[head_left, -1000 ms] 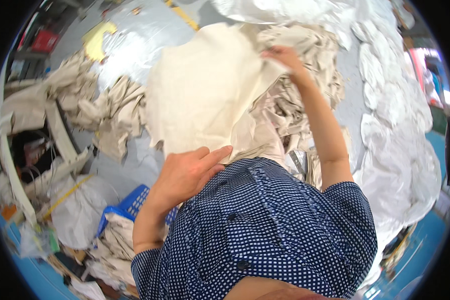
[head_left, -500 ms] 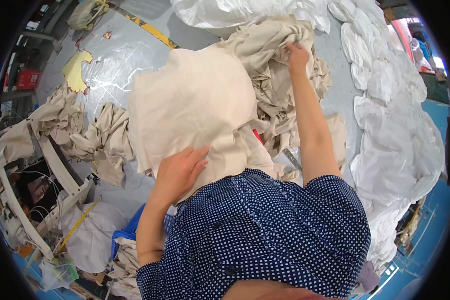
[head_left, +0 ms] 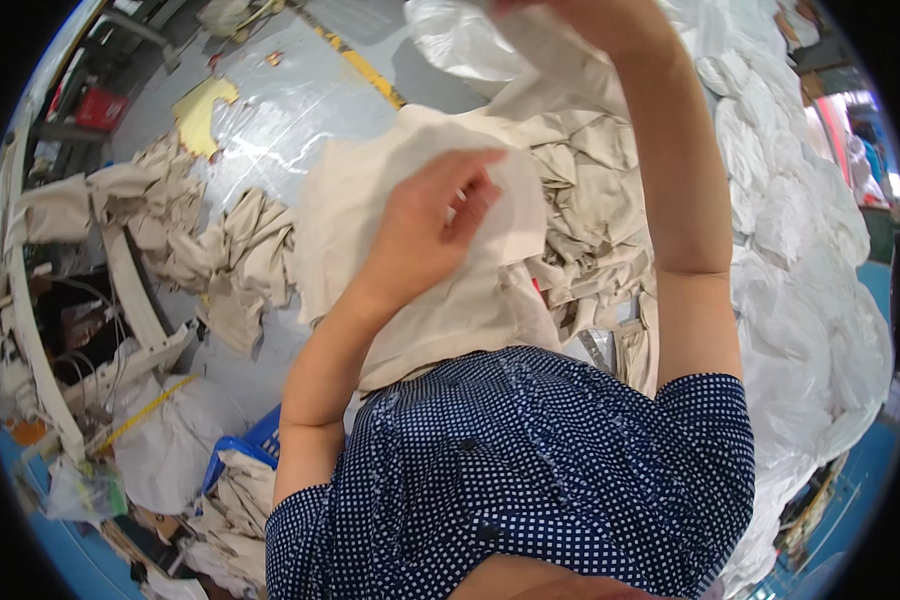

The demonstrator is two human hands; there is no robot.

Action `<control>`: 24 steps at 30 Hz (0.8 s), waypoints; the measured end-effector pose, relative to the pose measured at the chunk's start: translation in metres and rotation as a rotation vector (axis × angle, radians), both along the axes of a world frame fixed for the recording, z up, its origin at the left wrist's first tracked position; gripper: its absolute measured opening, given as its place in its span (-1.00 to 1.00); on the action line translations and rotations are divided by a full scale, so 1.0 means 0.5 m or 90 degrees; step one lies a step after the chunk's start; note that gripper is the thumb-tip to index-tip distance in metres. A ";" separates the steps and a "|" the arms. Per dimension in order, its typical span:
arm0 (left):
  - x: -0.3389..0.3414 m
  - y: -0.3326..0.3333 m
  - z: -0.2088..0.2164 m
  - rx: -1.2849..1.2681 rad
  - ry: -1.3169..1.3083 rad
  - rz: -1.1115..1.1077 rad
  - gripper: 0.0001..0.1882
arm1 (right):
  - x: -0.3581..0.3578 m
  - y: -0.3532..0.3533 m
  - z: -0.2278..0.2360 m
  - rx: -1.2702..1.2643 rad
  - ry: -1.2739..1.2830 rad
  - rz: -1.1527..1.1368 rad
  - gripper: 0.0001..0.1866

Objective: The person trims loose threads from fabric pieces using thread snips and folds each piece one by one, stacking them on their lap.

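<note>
A stack of cream fabric pieces (head_left: pixel 345 200) lies in front of me, its near edge against my shirt. Over it hovers my left hand (head_left: pixel 435 215), index finger stretched out and the other fingers loosely bent, holding nothing. My right hand (head_left: pixel 570 15) is raised at the top edge, partly cut off and blurred. From it hangs a beige fabric piece (head_left: pixel 560 85), lifted off the crumpled heap of beige fabric (head_left: pixel 600 200) to the right of the stack. The right forearm covers part of that heap.
White plastic-wrapped bundles (head_left: pixel 800 310) line the right side. More crumpled beige cloth (head_left: pixel 225 250) lies to the left, beside a white metal frame (head_left: pixel 135 290). A blue basket (head_left: pixel 255 445) with fabric stands at lower left. A yellow scrap (head_left: pixel 200 115) lies on the grey surface.
My right hand has risen from the heap toward the top edge, pulling up a beige fabric piece. The left hand has lifted off the stack's near edge and moved forward and right.
</note>
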State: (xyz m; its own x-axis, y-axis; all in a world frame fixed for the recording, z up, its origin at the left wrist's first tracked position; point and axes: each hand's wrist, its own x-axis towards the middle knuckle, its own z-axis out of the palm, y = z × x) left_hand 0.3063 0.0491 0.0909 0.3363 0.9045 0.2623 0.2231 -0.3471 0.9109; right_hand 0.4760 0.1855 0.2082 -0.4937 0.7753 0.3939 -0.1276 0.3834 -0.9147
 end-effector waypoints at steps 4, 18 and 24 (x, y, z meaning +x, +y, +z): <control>-0.076 -0.126 0.003 -0.014 0.133 -0.144 -0.72 | -0.179 -0.111 -0.100 -0.082 -0.268 0.372 -0.77; -0.248 -0.172 -0.183 0.156 0.425 0.274 -0.65 | -0.150 -0.225 -0.319 0.030 -0.588 0.075 -0.70; -0.258 -0.183 -0.189 0.177 0.379 0.296 -0.71 | -0.184 -0.219 -0.304 0.137 -0.685 0.164 -0.72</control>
State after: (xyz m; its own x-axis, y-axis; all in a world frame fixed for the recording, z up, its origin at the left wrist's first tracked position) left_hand 0.1772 -0.0425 -0.0038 0.0952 0.9140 0.3943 0.8214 -0.2959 0.4875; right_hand 0.3840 0.0762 0.0562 -0.7928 0.5687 -0.2192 0.5891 0.6227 -0.5149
